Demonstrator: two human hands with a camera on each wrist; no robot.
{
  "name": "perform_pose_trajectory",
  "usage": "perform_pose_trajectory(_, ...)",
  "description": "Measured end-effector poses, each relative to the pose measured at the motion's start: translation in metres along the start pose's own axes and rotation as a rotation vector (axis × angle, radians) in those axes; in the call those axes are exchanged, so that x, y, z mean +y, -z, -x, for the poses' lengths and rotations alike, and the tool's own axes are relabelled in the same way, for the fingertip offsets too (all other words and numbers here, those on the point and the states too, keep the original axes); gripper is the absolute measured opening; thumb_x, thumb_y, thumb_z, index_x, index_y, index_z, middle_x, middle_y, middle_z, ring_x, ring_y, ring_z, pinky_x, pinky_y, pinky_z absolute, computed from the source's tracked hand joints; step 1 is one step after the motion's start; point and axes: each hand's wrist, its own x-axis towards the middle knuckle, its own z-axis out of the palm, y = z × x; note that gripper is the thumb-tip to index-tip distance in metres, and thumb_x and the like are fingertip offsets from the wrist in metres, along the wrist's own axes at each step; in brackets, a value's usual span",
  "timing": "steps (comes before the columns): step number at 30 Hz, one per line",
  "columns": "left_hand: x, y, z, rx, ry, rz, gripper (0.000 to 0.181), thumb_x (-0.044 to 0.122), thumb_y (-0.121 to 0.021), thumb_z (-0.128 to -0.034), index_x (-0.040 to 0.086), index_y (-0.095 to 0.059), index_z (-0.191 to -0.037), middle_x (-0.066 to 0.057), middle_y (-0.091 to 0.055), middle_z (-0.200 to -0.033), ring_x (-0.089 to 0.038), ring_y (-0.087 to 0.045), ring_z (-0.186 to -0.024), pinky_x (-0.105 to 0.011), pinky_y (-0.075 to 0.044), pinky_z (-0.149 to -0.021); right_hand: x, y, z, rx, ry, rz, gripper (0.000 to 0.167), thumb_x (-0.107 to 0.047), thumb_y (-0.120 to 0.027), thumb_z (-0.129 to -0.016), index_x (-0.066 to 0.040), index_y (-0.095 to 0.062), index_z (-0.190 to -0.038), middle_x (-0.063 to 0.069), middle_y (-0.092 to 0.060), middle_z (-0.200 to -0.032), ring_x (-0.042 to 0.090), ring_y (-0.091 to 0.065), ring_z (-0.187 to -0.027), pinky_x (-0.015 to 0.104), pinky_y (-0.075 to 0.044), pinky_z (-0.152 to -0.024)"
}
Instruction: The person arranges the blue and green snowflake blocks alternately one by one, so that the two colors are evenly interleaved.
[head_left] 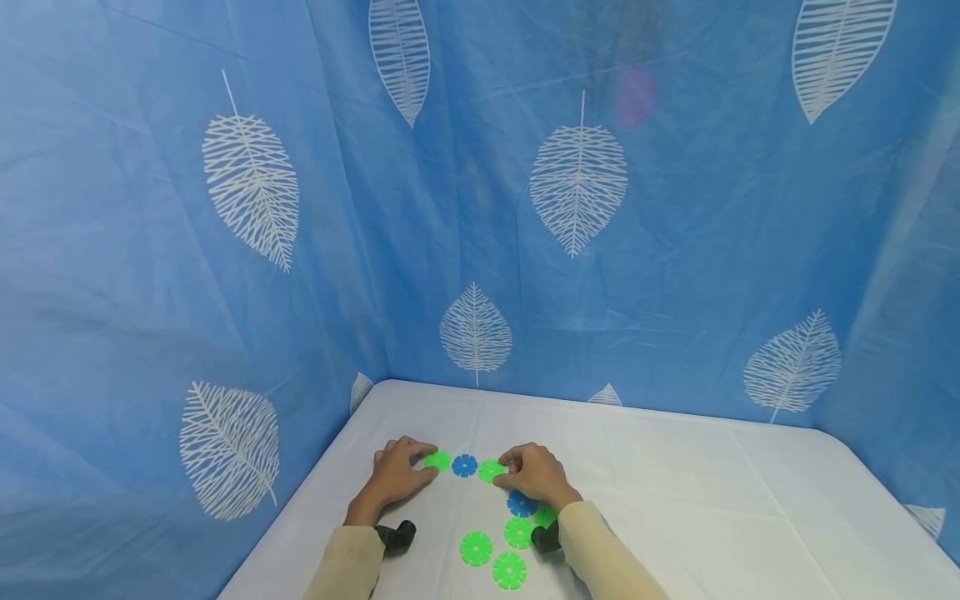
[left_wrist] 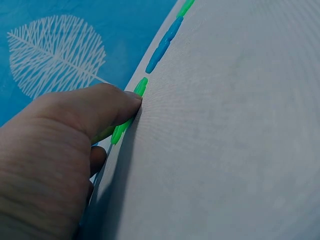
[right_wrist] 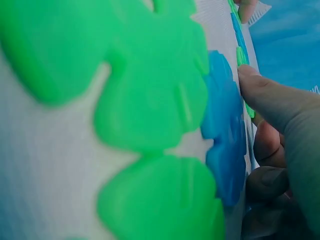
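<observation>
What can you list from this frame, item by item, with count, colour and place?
Far green discs: 2, green, ends of the far row
Far blue disc: 1, blue, between them
Near blue disc: 1, blue, near group, at its far side
Near green discs: 4, green, near group, one partly hidden
Table: 1, white, under the discs
Curtain: blue with white leaf prints, behind and beside the table
Wrist devices: 2, black, one per wrist
Sleeves: 2, beige, forearms
Left hand: 1, bare, pinching the row's left disc
Right hand: 1, bare, pinching its right disc
</observation>
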Motion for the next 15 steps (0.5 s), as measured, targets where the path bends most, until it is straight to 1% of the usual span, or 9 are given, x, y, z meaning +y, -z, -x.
perform_pose_trajectory(8, 0.0003, -0.0009, 0.0007, 0.006, -0.008, 0.005, 0.037, 0.033, -0.078, -0.0833, 0.022, -0.073, -0.119, 0.0, -0.065, -0.112, -0.022, -0.052, -0.108, -0.046, -0.03, -0.09, -0.0001, 0.0027, 0.001, -0.021, 0.013, -0.013, 0.034, -0.035, -0.084, -0.08, -0.015, -0.076, -0.106, -0.009, -0.057, -0.067, 0.007, -0.05, -0.063, 0.028, -0.039, -0.063)
perform_pose_trajectory(15, -0.0009, -0.0023, 0.0002, 0.011, -0.011, 0.01, 0.037, 0.033, -0.077, -0.0832, 0.022, -0.074, -0.119, 0.001, -0.065, -0.111, -0.021, -0.052, -0.107, -0.045, -0.03, -0.089, 0.0029, 0.0061, 0.0017, -0.035, 0.047, -0.025, 0.034, -0.034, -0.083, -0.081, -0.014, -0.076, -0.108, -0.009, -0.059, -0.071, 0.008, -0.051, -0.064, 0.028, -0.04, -0.063)
